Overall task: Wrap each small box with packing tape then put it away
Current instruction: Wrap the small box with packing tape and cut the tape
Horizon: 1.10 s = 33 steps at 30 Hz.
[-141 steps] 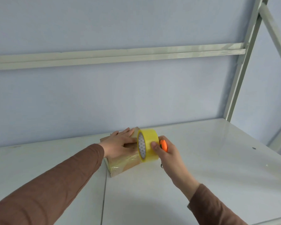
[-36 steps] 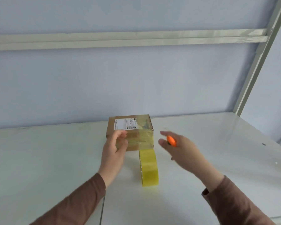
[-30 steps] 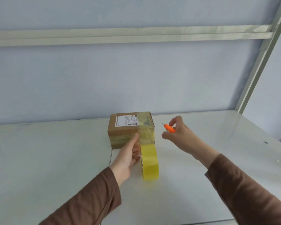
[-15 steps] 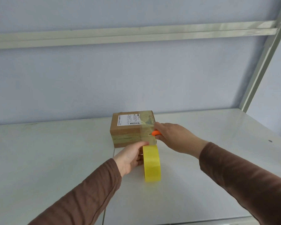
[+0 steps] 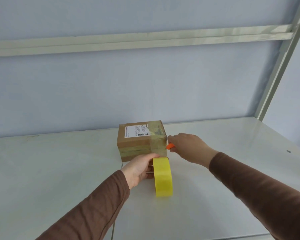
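Observation:
A small brown cardboard box [image 5: 137, 141] with a white label on top sits on the white shelf surface [image 5: 59, 170], clear tape across its right part. A yellow tape roll [image 5: 162, 176] stands on edge just in front of it, its strip running up to the box's lower right corner. My left hand [image 5: 139, 168] grips the roll from the left. My right hand [image 5: 187, 147] holds a small orange cutter [image 5: 170, 146], tip against the box's front right edge where the tape lies.
A pale metal crossbar [image 5: 145, 40] runs along the blue wall above. A slanted metal upright [image 5: 280, 59] stands at the right. A seam [image 5: 117, 210] divides the shelf surface below the box. A small dark spot [image 5: 288, 151] marks the far right.
My right hand has come left with the orange cutter, from beside the box to its taped right edge. My left hand left the box front and took hold of the roll.

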{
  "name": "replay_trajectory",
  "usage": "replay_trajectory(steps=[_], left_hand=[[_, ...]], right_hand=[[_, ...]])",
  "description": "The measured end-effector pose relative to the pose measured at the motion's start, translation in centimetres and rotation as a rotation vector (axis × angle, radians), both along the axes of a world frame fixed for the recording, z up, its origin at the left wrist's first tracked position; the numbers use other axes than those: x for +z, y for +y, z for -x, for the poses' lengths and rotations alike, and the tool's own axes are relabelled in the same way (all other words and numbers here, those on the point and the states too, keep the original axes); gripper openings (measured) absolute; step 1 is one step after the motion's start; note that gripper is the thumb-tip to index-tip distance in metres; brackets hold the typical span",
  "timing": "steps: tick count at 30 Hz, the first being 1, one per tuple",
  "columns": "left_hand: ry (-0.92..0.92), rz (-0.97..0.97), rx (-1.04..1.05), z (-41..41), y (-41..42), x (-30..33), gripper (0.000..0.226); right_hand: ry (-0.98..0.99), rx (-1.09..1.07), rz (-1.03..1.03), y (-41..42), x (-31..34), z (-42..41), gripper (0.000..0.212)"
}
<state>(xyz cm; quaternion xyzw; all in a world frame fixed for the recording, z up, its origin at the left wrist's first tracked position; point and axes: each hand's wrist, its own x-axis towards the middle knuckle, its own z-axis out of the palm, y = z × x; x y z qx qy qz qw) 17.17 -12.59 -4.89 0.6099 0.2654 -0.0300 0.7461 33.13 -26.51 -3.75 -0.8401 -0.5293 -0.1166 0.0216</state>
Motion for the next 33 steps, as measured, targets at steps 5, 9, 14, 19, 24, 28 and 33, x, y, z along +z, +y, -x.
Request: replay_trajectory(steps=[5, 9, 14, 19, 24, 28, 33], left_hand=[[0.03, -0.039, -0.146, -0.1, 1.1, 0.5, 0.034], [0.141, -0.181, -0.315, 0.2, 2.4, 1.4, 0.036], [0.097, -0.423, -0.425, 2.1, 4.2, 2.8, 0.035], [-0.107, -0.614, -0.349, 6.1, 4.9, 3.6, 0.028], [-0.19, -0.754, -0.303, 8.9, 6.7, 4.0, 0.02], [-0.041, -1.133, -0.373, 10.9, 9.2, 4.6, 0.048], [0.279, -1.81, -0.451, 13.2, 12.6, 4.2, 0.05]], right_hand=[[0.275, 0.073, -0.366, 0.3, 1.7, 1.6, 0.013], [0.368, -0.024, -0.281, 1.1, 1.2, 2.5, 0.027], [0.343, -0.12, -0.278, 1.7, 1.3, 2.9, 0.03], [0.992, 0.096, -0.796, 2.3, 1.2, 8.0, 0.033], [1.139, 0.224, -0.639, 5.5, -1.3, 13.3, 0.052], [1.134, 0.206, -0.774, 9.2, -2.8, 16.2, 0.013], [1.152, 0.087, -0.824, 13.0, -4.5, 19.3, 0.004]])
